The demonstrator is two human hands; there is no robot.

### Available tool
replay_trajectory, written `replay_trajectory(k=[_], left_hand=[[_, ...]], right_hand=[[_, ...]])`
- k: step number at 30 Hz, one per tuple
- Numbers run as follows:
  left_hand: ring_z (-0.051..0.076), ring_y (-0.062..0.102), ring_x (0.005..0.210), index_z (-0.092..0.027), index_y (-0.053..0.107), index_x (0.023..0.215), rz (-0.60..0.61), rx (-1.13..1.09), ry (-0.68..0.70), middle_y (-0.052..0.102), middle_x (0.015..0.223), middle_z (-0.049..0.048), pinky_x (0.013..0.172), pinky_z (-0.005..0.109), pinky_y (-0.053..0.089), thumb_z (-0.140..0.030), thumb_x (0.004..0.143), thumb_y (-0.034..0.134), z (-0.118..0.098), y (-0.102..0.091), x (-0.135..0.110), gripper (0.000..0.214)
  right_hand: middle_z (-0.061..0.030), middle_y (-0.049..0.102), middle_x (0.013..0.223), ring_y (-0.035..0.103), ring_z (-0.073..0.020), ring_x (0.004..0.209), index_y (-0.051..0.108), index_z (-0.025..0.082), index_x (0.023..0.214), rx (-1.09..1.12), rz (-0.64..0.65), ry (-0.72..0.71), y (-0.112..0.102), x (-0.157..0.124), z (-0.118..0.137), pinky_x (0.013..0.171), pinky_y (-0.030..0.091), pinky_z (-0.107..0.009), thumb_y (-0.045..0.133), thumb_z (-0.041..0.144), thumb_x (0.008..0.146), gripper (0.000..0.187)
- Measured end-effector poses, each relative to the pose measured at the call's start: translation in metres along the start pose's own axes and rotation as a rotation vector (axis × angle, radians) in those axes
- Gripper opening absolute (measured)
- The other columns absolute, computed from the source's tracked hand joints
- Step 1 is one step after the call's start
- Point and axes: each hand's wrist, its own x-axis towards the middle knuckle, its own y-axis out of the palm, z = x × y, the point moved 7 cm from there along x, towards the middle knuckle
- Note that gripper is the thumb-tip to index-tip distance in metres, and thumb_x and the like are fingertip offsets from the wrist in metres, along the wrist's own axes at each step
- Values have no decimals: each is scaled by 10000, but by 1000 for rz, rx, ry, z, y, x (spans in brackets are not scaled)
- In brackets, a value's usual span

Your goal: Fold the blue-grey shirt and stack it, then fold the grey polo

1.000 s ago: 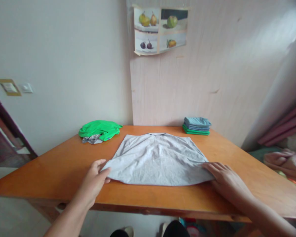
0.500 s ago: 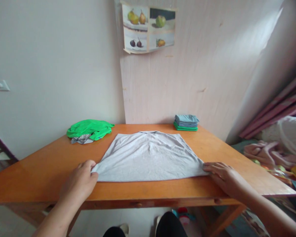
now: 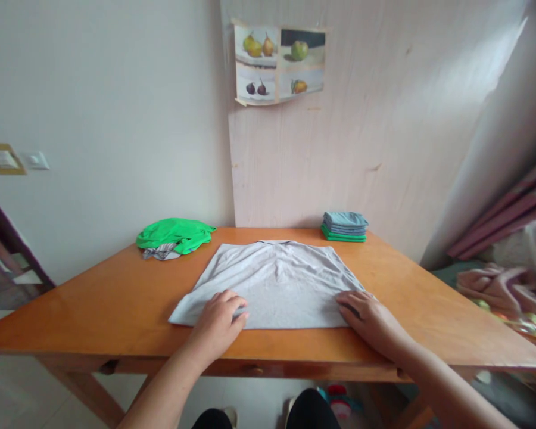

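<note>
A light grey shirt [image 3: 286, 292] lies spread on the wooden table, with its wide edge toward me and its collar at the far side. My left hand [image 3: 221, 319] rests on the shirt's near left part, fingers curved and the thumb apart from them. Over the near right part lies my right hand [image 3: 364, 313], its fingers stretched out on the fabric with a gap at the thumb. Neither hand grips the cloth. Some wrinkles run across the shirt's upper half.
On the wooden table [image 3: 107, 298], a crumpled green garment [image 3: 176, 234] sits at the back left over a striped cloth [image 3: 162, 251]. A folded stack of clothes [image 3: 345, 226] stands at the back right. Fruit pictures [image 3: 280, 65] hang on the wall.
Both hands have let go of the shirt's near corners and moved inward onto its surface. The shirt lies in much the same place; the view has shifted slightly left.
</note>
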Motion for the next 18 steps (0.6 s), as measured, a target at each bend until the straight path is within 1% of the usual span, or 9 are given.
replay_trajectory(k=[4, 7, 11, 13, 16, 18], left_hand=[[252, 597, 1022, -238, 669, 940, 4, -20, -2, 665, 1048, 64, 924, 372, 433, -247, 871, 616, 3, -5, -6, 87], [248, 595, 1002, -238, 650, 915, 11, -27, -5, 657, 1025, 59, 909, 369, 436, -248, 873, 610, 1, -8, -12, 59], [247, 594, 1000, -240, 623, 898, -2, -27, 0, 654, 1018, 57, 902, 367, 439, -252, 871, 609, -4, -13, -23, 33], [248, 594, 1007, -238, 606, 870, -25, -25, -1, 658, 1016, 56, 907, 370, 438, -250, 867, 611, -4, -15, -27, 13], [253, 597, 1023, -237, 596, 849, -52, -11, 1, 670, 1017, 54, 918, 381, 437, -260, 856, 625, -5, -17, -29, 38], [259, 600, 1035, -239, 601, 860, -60, 2, 3, 679, 1032, 54, 925, 392, 436, -280, 851, 636, -5, -16, -29, 55]], right_hand=[[-81, 719, 1126, 665, -246, 1053, 699, 247, 1066, -18, 12, -16, 0, -9, 0, 961, 512, -401, 459, 340, 986, 270], [-75, 718, 1078, 669, -237, 994, 698, 252, 1022, -50, 23, -13, -3, -14, 1, 908, 523, -388, 470, 351, 984, 251], [-64, 711, 994, 663, -224, 933, 697, 254, 952, -105, 32, 2, -7, -18, 6, 850, 518, -359, 466, 392, 991, 271], [-60, 707, 951, 663, -220, 911, 698, 251, 906, -134, 43, 27, -10, -17, 10, 829, 513, -343, 459, 416, 994, 304], [-63, 704, 886, 669, -221, 867, 693, 233, 843, -164, 36, 90, -15, -11, 20, 791, 510, -331, 421, 437, 1007, 378], [-71, 721, 924, 681, -223, 897, 703, 225, 890, -129, -1, 102, -18, -4, 30, 813, 514, -332, 389, 440, 1021, 403]])
